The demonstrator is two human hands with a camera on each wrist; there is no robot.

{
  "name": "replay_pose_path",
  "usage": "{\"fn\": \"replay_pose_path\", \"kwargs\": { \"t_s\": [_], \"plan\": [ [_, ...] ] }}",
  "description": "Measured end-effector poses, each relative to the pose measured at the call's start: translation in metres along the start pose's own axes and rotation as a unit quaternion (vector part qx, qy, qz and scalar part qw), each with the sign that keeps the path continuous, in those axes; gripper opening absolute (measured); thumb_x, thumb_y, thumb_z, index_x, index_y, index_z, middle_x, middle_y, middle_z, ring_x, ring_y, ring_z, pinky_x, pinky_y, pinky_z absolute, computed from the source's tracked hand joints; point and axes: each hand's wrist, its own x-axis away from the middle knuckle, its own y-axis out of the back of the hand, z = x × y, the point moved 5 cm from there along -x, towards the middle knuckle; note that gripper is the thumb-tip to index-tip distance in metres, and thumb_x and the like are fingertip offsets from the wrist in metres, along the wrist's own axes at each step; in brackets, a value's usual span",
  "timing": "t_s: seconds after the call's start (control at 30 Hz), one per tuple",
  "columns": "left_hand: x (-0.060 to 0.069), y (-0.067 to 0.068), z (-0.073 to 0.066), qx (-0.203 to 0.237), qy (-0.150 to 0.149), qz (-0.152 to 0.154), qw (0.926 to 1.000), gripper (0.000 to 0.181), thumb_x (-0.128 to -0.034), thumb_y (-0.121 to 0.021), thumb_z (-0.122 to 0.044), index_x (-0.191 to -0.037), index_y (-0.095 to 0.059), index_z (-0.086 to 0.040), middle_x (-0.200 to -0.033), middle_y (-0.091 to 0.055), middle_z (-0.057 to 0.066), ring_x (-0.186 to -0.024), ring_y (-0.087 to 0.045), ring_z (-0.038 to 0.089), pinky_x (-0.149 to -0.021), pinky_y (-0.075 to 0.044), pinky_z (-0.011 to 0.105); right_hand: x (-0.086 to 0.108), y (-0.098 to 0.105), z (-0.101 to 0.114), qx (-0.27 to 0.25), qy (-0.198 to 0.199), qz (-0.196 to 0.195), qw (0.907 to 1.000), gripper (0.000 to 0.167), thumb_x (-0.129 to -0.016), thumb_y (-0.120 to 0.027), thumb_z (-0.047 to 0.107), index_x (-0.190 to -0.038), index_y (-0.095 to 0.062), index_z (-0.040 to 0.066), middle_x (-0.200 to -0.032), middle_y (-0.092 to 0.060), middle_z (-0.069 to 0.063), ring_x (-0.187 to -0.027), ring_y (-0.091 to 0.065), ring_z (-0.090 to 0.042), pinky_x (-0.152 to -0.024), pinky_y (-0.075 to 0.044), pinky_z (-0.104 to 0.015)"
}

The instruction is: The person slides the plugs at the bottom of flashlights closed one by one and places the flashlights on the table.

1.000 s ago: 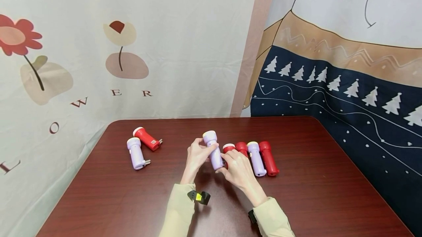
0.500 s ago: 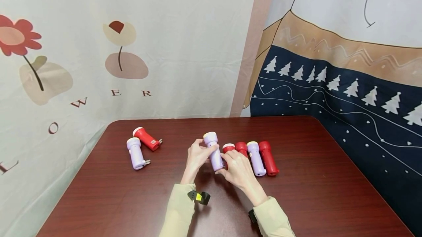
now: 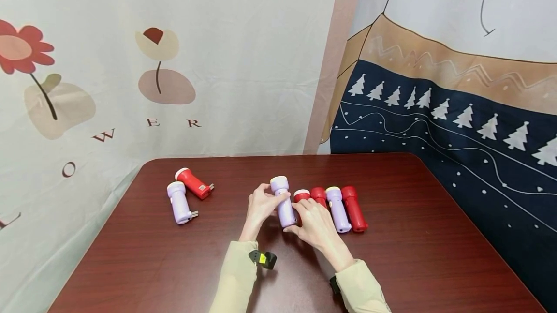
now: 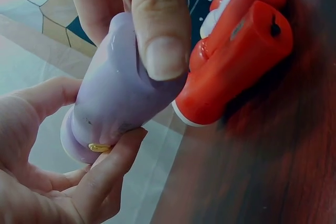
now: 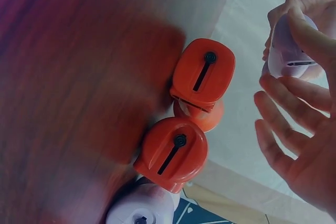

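Note:
A lilac flashlight (image 3: 285, 209) is held tilted above the table, its wide head pointing up and away. My left hand (image 3: 259, 206) grips it, thumb on one side; in the left wrist view a small yellow switch (image 4: 98, 147) shows by those fingers. At the tail end, my right hand (image 3: 317, 225) pinches the body with thumb and finger. The right wrist view shows a dark slot (image 5: 301, 63) in the tail and the other right fingers (image 5: 286, 129) spread. Beside the right hand lies a red flashlight with a white rim (image 3: 301, 195), partly hidden by it.
Right of it in a row lie a red flashlight (image 3: 319, 194), a lilac one (image 3: 338, 209) and another red one (image 3: 355, 209). At the left, a lilac flashlight (image 3: 179, 202) and a red one (image 3: 194, 184) lie with plug prongs out. A curtain (image 3: 243, 61) hangs behind the table (image 3: 413, 255).
The held lilac flashlight has shifted slightly down and to the right, both hands keeping their hold. The flashlights on the table have stayed put.

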Motion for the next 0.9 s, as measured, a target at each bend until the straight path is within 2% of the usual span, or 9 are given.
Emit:
{"fn": "replay_pose_path", "kwargs": {
  "t_s": [0.17, 0.27, 0.37, 0.5, 0.6, 0.7, 0.9],
  "plan": [
    [-0.001, -0.003, 0.004, -0.020, -0.004, 0.001, 0.9998, 0.063, -0.0724, -0.080, -0.032, -0.118, -0.054, 0.003, -0.093, -0.071, 0.020, -0.062, -0.068, 0.017, -0.057, -0.057, 0.039, 0.002, -0.005, -0.003, 0.003, -0.016, 0.025, 0.9995, 0.062, -0.061, -0.084, 0.049, -0.105, -0.067, 0.009, -0.096, -0.067, -0.002, -0.086, -0.060, -0.021, -0.076, -0.051, -0.033],
    [-0.002, -0.006, 0.006, -0.043, -0.010, -0.004, 0.9990, 0.064, -0.0717, -0.080, -0.033, -0.118, -0.054, 0.003, -0.092, -0.071, 0.020, -0.066, -0.069, 0.020, -0.056, -0.057, 0.037, 0.004, -0.007, -0.004, 0.025, -0.020, 0.029, 0.9991, 0.061, -0.060, -0.085, 0.048, -0.103, -0.068, 0.009, -0.094, -0.065, -0.003, -0.083, -0.058, -0.021, -0.072, -0.050, -0.033],
    [-0.002, -0.007, 0.006, -0.075, -0.015, -0.014, 0.9969, 0.065, -0.0709, -0.080, -0.033, -0.119, -0.055, 0.003, -0.092, -0.071, 0.020, -0.072, -0.069, 0.024, -0.053, -0.056, 0.035, 0.006, -0.009, -0.007, 0.053, -0.025, 0.030, 0.9978, 0.058, -0.058, -0.087, 0.044, -0.100, -0.068, 0.009, -0.095, -0.064, -0.005, -0.082, -0.056, -0.023, -0.069, -0.049, -0.035],
    [-0.002, -0.009, 0.008, -0.125, -0.023, -0.027, 0.9916, 0.064, -0.0691, -0.081, -0.035, -0.115, -0.058, 0.002, -0.092, -0.069, 0.019, -0.079, -0.067, 0.029, -0.053, -0.055, 0.032, 0.007, -0.011, -0.013, 0.071, -0.048, 0.039, 0.9956, 0.054, -0.057, -0.088, 0.037, -0.097, -0.067, 0.007, -0.098, -0.063, -0.007, -0.086, -0.058, -0.025, -0.072, -0.051, -0.040],
    [-0.001, -0.011, 0.009, -0.156, -0.030, -0.035, 0.9867, 0.059, -0.0681, -0.081, -0.035, -0.110, -0.060, 0.002, -0.091, -0.069, 0.017, -0.082, -0.065, 0.030, -0.060, -0.053, 0.033, 0.009, -0.011, -0.014, 0.066, -0.062, 0.050, 0.9947, 0.049, -0.059, -0.088, 0.034, -0.094, -0.068, 0.006, -0.095, -0.062, -0.008, -0.084, -0.059, -0.025, -0.072, -0.052, -0.039],
    [-0.001, -0.015, 0.011, -0.178, -0.033, -0.039, 0.9826, 0.055, -0.0673, -0.081, -0.035, -0.104, -0.061, 0.001, -0.088, -0.068, 0.016, -0.080, -0.064, 0.030, -0.066, -0.052, 0.036, 0.009, -0.010, -0.014, 0.052, -0.065, 0.053, 0.9951, 0.044, -0.060, -0.087, 0.033, -0.087, -0.068, 0.004, -0.089, -0.059, -0.008, -0.077, -0.059, -0.024, -0.066, -0.052, -0.035],
    [0.003, -0.021, 0.009, -0.199, -0.046, -0.050, 0.9776, 0.048, -0.0661, -0.081, -0.034, -0.091, -0.060, 0.001, -0.079, -0.066, 0.015, -0.073, -0.062, 0.033, -0.064, -0.050, 0.039, 0.009, -0.009, -0.015, 0.022, -0.079, 0.059, 0.9949, 0.037, -0.060, -0.088, 0.029, -0.076, -0.066, 0.004, -0.084, -0.056, -0.007, -0.071, -0.059, -0.024, -0.061, -0.052, -0.035]
  ]
}}
